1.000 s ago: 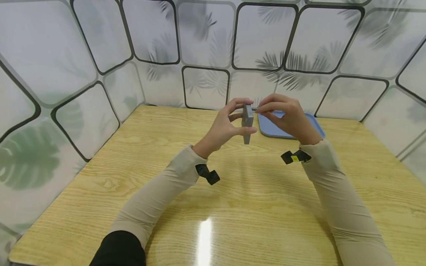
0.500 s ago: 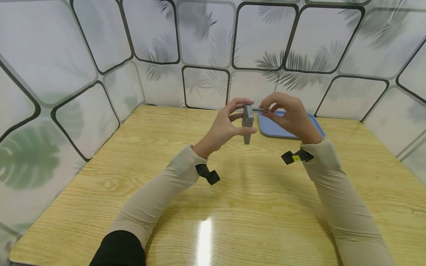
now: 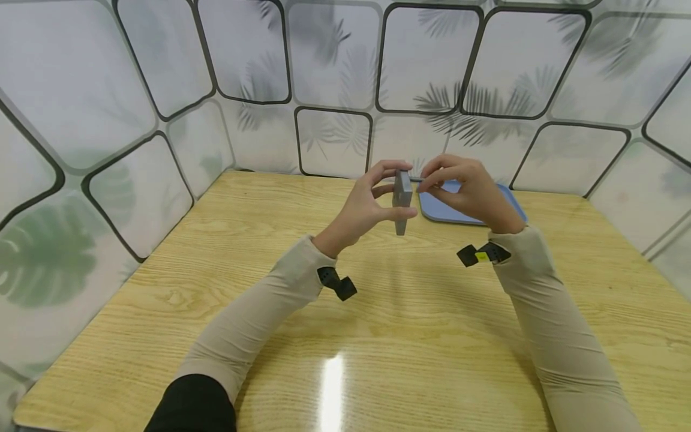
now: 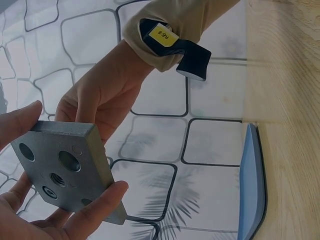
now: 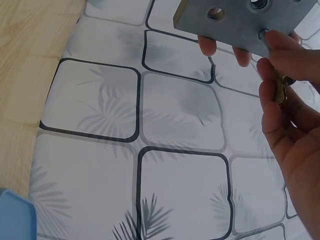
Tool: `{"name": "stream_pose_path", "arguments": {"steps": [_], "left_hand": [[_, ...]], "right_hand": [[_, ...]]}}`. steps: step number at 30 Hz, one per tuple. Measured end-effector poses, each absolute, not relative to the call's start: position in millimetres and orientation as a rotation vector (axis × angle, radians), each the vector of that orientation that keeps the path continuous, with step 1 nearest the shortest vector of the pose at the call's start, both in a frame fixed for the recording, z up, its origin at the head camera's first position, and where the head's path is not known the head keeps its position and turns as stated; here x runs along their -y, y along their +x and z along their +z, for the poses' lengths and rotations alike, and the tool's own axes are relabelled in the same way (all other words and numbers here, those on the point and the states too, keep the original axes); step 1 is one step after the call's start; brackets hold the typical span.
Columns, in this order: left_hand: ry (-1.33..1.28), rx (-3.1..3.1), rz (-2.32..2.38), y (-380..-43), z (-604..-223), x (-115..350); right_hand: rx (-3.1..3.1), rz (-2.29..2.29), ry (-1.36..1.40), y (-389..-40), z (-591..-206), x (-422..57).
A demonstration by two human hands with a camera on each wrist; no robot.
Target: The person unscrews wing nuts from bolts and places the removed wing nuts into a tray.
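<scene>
A grey metal block [image 3: 402, 193] with several round holes is held upright above the table, gripped by its edges between the thumb and fingers of my left hand [image 3: 357, 210]. In the left wrist view the block's [image 4: 45, 162] broad face shows, one small hole having a round insert. My right hand [image 3: 468, 191] pinches a thin metal rod [image 3: 416, 179] on the block's right side. Seen from the right wrist, the rod's tip meets a hole in the block, and a brass-coloured end piece [image 5: 281, 94] sits among my fingers. The rod's exact kind is partly hidden.
A blue tray [image 3: 444, 211] lies at the back of the wood-grain table [image 3: 302, 318], behind and below my right hand. Patterned panels [image 3: 335, 54] stand along the back and sides. Each sleeve carries a small black wrist camera [image 3: 337, 283].
My right fingers drew back from the block and curled, baring more of the rod, then reached forward along it again. My left hand and the block have stayed nearly still.
</scene>
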State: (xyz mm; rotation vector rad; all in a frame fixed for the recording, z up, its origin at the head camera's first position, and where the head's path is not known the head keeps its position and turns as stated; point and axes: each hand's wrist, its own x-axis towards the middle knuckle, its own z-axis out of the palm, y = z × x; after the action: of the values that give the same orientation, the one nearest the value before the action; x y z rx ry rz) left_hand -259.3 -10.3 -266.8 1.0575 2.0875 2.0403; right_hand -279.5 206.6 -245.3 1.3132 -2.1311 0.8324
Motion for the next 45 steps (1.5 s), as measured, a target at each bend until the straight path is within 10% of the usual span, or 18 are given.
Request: {"name": "stream_pose_path", "arguments": {"steps": [45], "left_hand": [[1.059, -2.1, 2.05, -256.3, -263.6, 12.5]], "right_hand": [[2.119, 0.833, 1.289, -280.6, -246.2, -203.7]]}}
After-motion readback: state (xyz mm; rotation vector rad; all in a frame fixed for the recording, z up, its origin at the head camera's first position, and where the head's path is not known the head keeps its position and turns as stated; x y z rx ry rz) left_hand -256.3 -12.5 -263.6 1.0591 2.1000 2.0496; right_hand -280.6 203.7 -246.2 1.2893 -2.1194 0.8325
